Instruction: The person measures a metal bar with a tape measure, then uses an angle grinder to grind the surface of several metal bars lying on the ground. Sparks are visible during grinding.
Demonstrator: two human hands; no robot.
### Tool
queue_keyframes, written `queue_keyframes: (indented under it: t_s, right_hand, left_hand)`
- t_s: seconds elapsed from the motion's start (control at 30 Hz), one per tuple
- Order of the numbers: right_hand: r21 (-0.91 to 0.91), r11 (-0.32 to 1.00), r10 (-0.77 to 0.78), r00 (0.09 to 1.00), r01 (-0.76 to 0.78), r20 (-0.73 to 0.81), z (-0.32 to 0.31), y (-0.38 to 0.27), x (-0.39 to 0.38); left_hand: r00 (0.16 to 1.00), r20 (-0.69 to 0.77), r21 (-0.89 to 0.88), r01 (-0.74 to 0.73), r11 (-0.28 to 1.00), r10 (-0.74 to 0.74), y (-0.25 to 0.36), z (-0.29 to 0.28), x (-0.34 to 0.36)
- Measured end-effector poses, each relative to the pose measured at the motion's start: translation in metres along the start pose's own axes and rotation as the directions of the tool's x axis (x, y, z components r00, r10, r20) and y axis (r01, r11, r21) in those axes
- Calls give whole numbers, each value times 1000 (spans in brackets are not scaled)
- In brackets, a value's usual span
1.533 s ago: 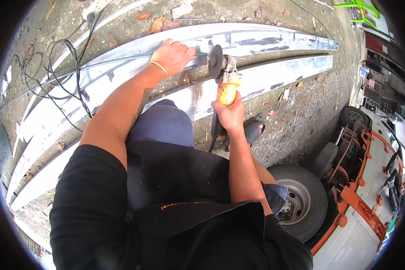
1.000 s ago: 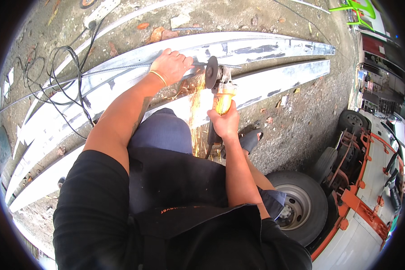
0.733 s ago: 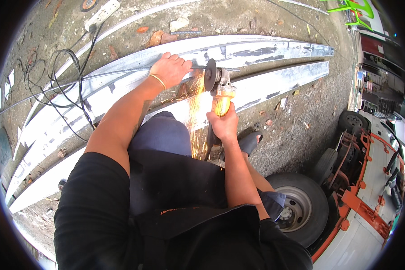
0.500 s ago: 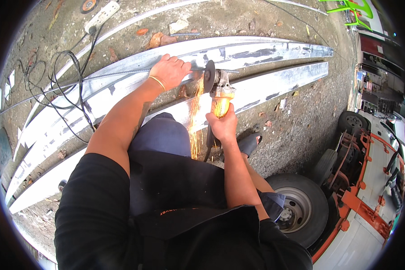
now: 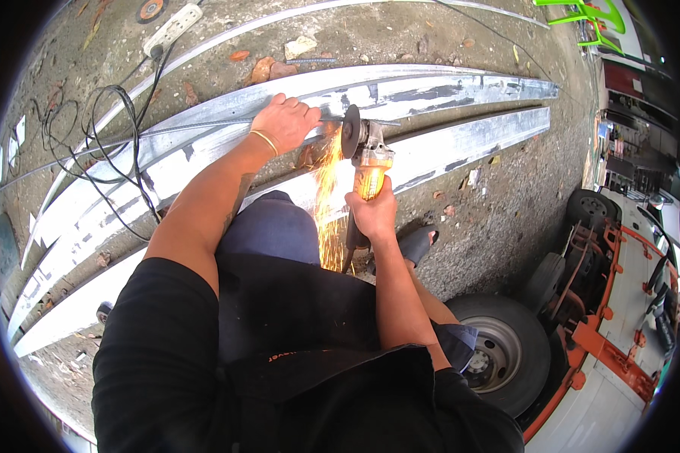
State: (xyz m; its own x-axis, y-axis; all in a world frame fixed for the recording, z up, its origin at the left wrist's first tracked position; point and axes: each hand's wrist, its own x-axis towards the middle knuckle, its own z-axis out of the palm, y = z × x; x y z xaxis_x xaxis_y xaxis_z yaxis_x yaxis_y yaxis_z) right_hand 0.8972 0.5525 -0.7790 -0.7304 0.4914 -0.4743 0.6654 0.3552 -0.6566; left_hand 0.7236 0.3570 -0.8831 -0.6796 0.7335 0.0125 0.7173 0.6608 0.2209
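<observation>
On the rough ground [image 5: 499, 219] beside a truck [image 5: 633, 283], our left hand [image 5: 285, 124] curls its fingers around a thin ribbed rod [image 5: 196, 127] over curved white strips [image 5: 468, 142], while our right hand [image 5: 375, 211] grips the yellow grinder [image 5: 370, 180], its disc [image 5: 350, 132] at the rod, sparks [image 5: 329, 192] streaming beside our knee [image 5: 272, 228].

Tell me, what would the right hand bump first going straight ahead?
Holding the yellow grinder, the right hand would probably push it into the thin metal rod first, though depth is unclear.
</observation>
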Motion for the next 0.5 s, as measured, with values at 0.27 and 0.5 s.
queue_keyframes:
  t_s: [0.27, 0.5]
  right_hand:
    - [-73, 997, 0, 1000, 1, 9, -2, -14, -3]
    - [-88, 996, -6, 1000, 5, -10, -2, -10, -1]
  left_hand:
    - [1000, -24, 1, 2, 1000, -2, -2, 5, -4]
    - [1000, -27, -17, -9, 1000, 9, -1, 3, -2]
